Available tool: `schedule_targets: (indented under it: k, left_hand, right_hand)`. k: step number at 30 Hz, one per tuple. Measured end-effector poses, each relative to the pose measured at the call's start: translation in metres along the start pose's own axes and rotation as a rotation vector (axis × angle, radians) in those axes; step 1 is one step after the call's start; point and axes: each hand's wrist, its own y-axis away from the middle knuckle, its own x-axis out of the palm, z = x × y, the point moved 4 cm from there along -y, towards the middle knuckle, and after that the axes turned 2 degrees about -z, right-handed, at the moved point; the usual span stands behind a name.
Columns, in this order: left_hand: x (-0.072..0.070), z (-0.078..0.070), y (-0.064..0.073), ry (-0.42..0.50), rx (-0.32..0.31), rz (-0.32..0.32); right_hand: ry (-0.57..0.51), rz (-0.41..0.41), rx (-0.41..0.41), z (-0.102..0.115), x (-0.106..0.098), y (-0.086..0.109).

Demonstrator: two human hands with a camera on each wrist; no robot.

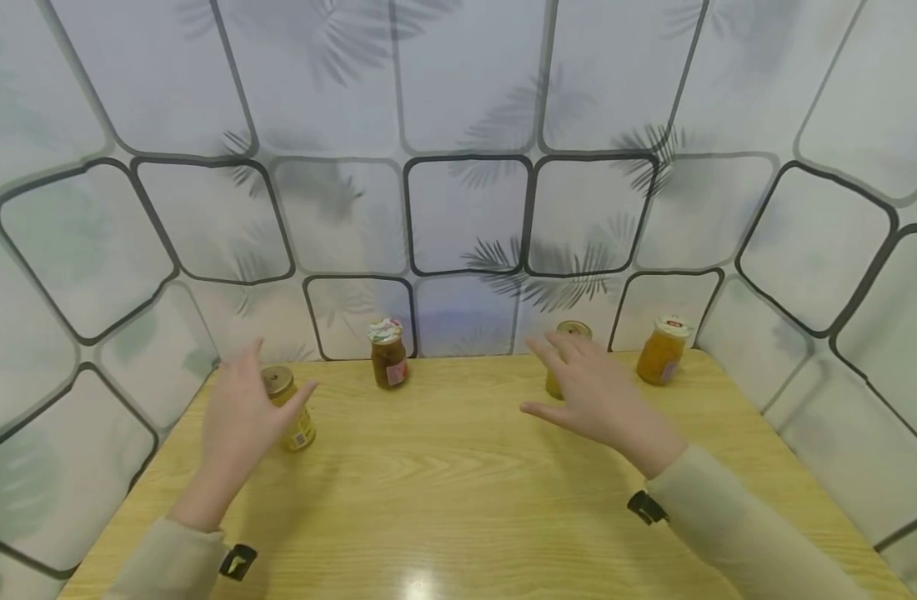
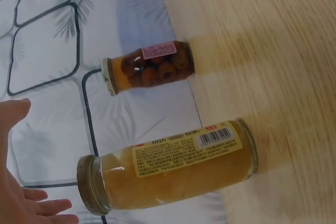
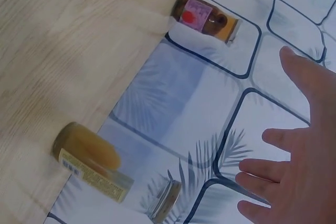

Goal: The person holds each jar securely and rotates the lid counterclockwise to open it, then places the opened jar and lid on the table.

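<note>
My left hand (image 1: pixel 237 417) is held over the table's left side, thumb and fingers spread, beside a tall glass jar (image 1: pixel 299 432) with a gold lid and yellow label. In the left wrist view, its fingers are near the lid of this jar (image 2: pixel 168 179) of pale yellow fruit. My right hand (image 1: pixel 597 396), also spread and holding nothing, partly hides a second gold-lidded jar (image 1: pixel 553 386). The right wrist view shows that jar (image 3: pixel 86 153) with its pale contents and label. Between the hands, farther back, stands a smaller jar (image 1: pixel 389 367) of dark brown fruit.
A white-lidded jar (image 1: pixel 659 358) of orange fruit stands at the back right. The wood-grain table (image 1: pixel 428 475) meets a wall (image 1: pixel 466 217) printed with rounded squares and leaves, which also rises along both sides. Small dark devices (image 1: pixel 238 562) sit at both wrists.
</note>
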Motion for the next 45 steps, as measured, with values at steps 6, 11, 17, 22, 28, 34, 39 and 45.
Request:
schedule_targets:
  k: [6,11,17,22,28,34,39,45]
  left_hand:
    - [0.001,0.013,-0.002,0.053,-0.085,0.03]
    - [0.003,0.021,-0.002,0.088,-0.145,0.072]
    - [0.008,0.028,0.001,0.113,-0.2,0.115]
    - [0.014,0.036,0.003,0.168,-0.258,0.179]
    - [0.022,0.046,0.003,0.245,-0.346,0.276]
    - [0.032,0.055,0.004,0.319,-0.441,0.359]
    - [0.043,0.057,0.006,0.411,-0.451,0.372]
    - [0.055,0.058,0.01,0.481,-0.466,0.359]
  right_hand:
    - [-0.001,-0.025,-0.018,0.01,-0.001,-0.008]
    - [0.0,-0.027,-0.034,0.019,0.0,-0.017]
    - [-0.015,-0.001,-0.04,0.03,0.005,-0.027]
    - [-0.041,0.01,-0.049,0.039,0.015,-0.033]
    - [-0.052,0.014,-0.063,0.047,0.021,-0.04]
    - [-0.06,0.012,-0.065,0.052,0.029,-0.048]
    - [-0.087,0.024,-0.043,0.055,0.039,-0.053]
    - [-0.113,0.061,-0.008,0.054,0.051,-0.054]
